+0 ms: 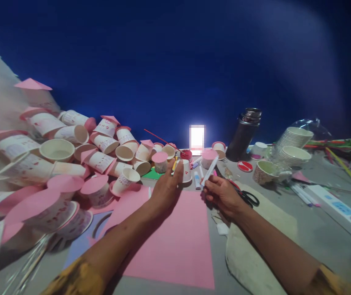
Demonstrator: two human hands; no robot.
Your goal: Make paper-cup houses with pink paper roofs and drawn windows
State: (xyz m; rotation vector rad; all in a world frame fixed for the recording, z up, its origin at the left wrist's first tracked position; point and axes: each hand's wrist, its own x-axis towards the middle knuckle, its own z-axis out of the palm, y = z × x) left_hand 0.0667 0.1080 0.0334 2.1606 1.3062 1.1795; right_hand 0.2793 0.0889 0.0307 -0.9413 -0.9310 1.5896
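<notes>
My left hand (pixel 166 185) is closed around a small white paper cup (pixel 186 173) with red marks on its side. In my right hand (pixel 221 192), a slim white marker (pixel 209 171) is pinched, slanting up and to the right. A short gap lies between the marker and the cup. Below both hands, a large sheet of pink paper (pixel 172 237) lies on the table. Close behind the hands are a paper cup topped with a pink disc (pixel 209 154), an open red pot (pixel 186 154) with a thin red stick, and a loose marker (pixel 197 180).
Many decorated paper cups with pink paper tops (pixel 55 200) are piled on the left. Right of my right hand lie black-handled scissors (pixel 250 198) on a pale cloth (pixel 255 246). A dark flask (pixel 244 135), stacked paper cups (pixel 293 141) and a white box (pixel 338 209) stand farther right.
</notes>
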